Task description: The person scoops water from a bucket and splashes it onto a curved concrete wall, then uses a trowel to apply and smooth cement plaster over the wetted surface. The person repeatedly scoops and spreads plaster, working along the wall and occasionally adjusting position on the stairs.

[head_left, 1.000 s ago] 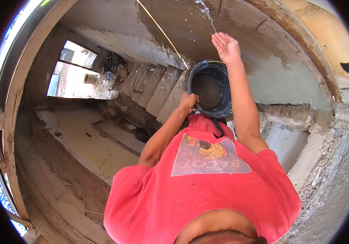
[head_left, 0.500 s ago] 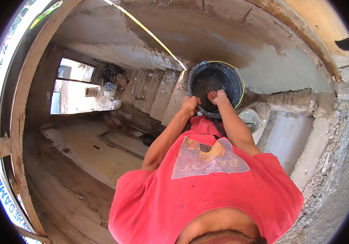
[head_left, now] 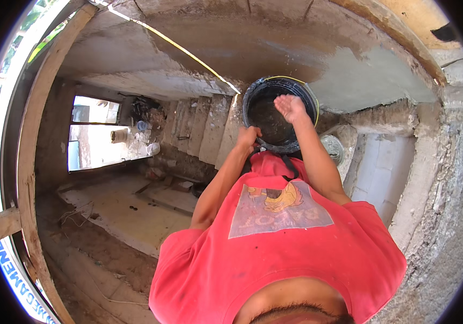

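- Wall ahead of the person: brown, damp-looking, uneven; smooth grey patch at its right.
- Concrete steps to the left, dusty, rough-edged; bright opening farther left; wooden post near the left rim of view.
- Black bucket close in front of the person's waist, right of the steps; mouth faces up toward the camera, long axis running nearly along the line of sight; exact tilt and what bears its base cannot be told; murky, dark inside.
- Yellow handle lying along the bucket's far and right rim.
- Right hand over the mouth; palm up, fingers extended, holding nothing solid.
- Left hand at the near-left rim; fingers curled, pinching the edge.
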